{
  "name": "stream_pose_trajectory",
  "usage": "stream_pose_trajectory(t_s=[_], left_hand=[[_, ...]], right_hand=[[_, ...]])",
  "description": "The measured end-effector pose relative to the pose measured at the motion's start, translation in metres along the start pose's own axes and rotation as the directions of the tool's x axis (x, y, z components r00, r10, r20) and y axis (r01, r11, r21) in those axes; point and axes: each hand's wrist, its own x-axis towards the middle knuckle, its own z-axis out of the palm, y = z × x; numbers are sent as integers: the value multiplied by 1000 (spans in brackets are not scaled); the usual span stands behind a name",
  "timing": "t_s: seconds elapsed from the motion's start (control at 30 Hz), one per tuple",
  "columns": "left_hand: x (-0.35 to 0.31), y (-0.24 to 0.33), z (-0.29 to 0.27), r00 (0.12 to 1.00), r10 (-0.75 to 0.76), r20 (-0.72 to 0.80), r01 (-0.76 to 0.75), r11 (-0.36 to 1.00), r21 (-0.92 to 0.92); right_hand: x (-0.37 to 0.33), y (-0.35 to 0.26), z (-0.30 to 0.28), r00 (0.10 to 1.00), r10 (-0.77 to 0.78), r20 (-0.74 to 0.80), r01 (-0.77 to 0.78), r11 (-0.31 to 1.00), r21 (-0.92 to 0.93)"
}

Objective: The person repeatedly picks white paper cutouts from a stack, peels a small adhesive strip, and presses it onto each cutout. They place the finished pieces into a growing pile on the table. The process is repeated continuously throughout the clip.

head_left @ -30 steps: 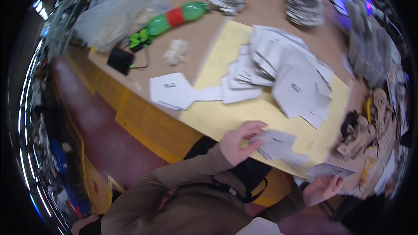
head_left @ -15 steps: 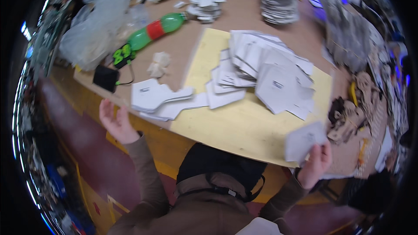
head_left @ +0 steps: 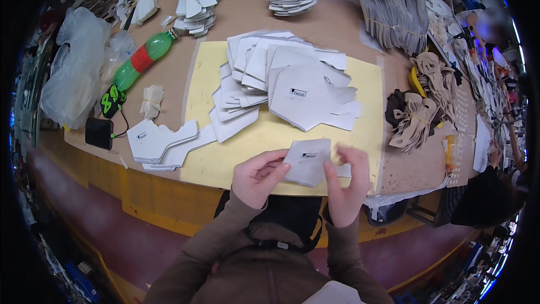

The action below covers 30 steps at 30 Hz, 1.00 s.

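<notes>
A brown-covered surface (head_left: 239,3) bears a yellow sheet (head_left: 222,163). Towards twelve o'clock, white printed cutouts (head_left: 298,104) lie fanned, probably for easy lifting. At six, the left hand (head_left: 257,179) pinches, and the right hand (head_left: 347,186), its fingers' grip unclear, flanks a single cutout (head_left: 307,168), print upward, seemingly for viewing.

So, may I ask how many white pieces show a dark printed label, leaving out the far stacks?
3: the held piece in the left hand, the top piece on the fanned pile, and another piece by the table's front left edge. Others may be hidden.
</notes>
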Motion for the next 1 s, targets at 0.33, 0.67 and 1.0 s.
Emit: stream_pose_trajectory(t_s=[0.33,0.67,1.0], left_hand=[[6,31,14,889,352,291,-448,798,402],[6,28,6,775,465,428,-632,564,531],[6,28,-6,704,515,489,-705,427,566]], right_hand=[[-9,-8,5,967,92,238,-201,852,484],[-11,-2,-2,957,93,274,-243,775,583],[-15,-9,3,943,136,305,-286,800,528]])
